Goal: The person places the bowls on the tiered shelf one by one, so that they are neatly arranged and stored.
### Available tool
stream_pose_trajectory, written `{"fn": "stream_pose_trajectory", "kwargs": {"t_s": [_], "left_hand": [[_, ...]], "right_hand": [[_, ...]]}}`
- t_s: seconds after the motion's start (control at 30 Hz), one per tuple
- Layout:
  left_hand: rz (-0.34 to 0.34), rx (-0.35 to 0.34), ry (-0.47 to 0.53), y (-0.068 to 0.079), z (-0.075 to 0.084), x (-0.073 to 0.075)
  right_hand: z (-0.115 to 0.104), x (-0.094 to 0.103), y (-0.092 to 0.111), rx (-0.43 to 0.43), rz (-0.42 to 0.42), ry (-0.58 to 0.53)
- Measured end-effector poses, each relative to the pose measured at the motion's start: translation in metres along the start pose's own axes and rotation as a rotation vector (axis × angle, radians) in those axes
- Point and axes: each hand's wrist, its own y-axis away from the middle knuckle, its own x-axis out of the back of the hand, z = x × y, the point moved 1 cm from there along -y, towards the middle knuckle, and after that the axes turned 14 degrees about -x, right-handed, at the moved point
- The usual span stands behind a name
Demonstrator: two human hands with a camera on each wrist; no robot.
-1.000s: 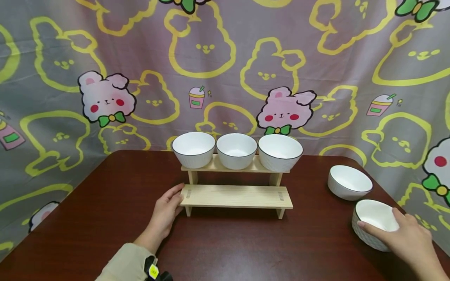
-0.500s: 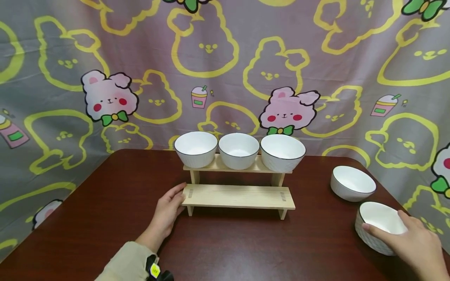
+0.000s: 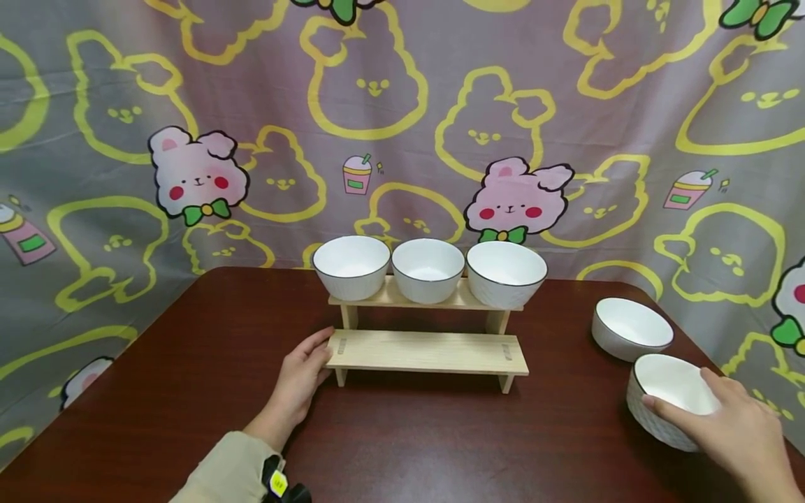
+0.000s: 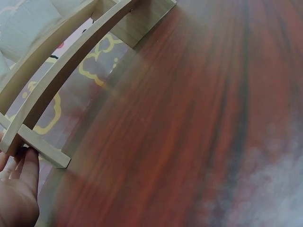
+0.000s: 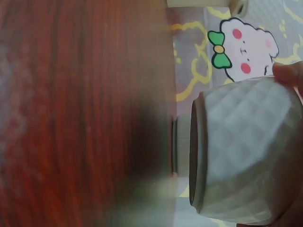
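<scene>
In the head view, a two-tier pale wood rack (image 3: 428, 351) stands mid-table, with three white dark-rimmed bowls in a row on its upper shelf: a left bowl (image 3: 351, 269), a middle bowl (image 3: 428, 271) and a right bowl (image 3: 506, 274). My left hand (image 3: 300, 377) pinches the left end of the bare lower shelf, fingers partly hidden. Far right, my right hand (image 3: 732, 426) grips a white bowl (image 3: 660, 412) by its side, thumb over the near rim. The right wrist view shows this bowl's diamond-textured wall and foot ring, raised off the table.
Just behind the gripped bowl sits another white bowl (image 3: 631, 332), near the table's right edge. A patterned curtain (image 3: 402, 126) hangs behind the dark red-brown table (image 3: 207, 349).
Over the last half second the gripped bowl and my right hand have moved slightly up and left. My left hand and the rack keep their places; the head view has shifted a little.
</scene>
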Motion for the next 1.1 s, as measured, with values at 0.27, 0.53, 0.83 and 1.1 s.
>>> {"fn": "stream_pose_trajectory", "kwargs": {"t_s": [0.27,0.53,0.83,1.1], "left_hand": [[0.003,0.003,0.002,0.000,-0.001,0.000],[0.004,0.004,0.007,0.001,-0.001,0.000],[0.004,0.007,0.005,0.002,-0.001,0.001],[0.007,-0.003,0.008,0.002,0.000,0.000]], "right_hand": [[-0.014,0.002,0.007,0.038,0.014,0.000],[-0.030,0.012,0.011,0.078,0.020,-0.049],[-0.045,0.020,0.017,0.163,0.031,-0.091],[-0.062,0.028,0.022,0.172,-0.012,-0.099]]}}
